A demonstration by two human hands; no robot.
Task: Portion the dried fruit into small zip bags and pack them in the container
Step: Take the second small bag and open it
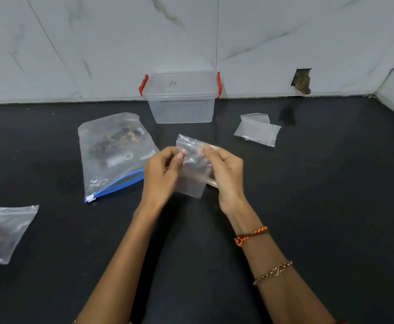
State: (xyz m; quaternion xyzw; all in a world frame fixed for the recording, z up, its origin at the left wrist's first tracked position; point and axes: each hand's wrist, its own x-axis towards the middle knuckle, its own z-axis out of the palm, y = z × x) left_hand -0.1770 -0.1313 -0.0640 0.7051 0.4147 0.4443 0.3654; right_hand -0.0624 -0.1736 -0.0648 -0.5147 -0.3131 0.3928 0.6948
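An empty small clear zip bag (191,176) hangs above the dark counter at the centre. My left hand (162,174) pinches its top edge on the left, and my right hand (224,174) pinches the top on the right. A large zip bag with a blue slider (111,155), holding dried fruit, lies flat to the left. The clear container with red clips (181,98) stands lidded at the back by the wall. A small bag with some fruit in it (4,232) lies at the far left.
Two or three empty small bags (256,129) lie at the right behind my hands. The black counter (331,206) ends at a marble-tiled wall with a broken hole (302,80) at the right. A side wall closes the far right corner.
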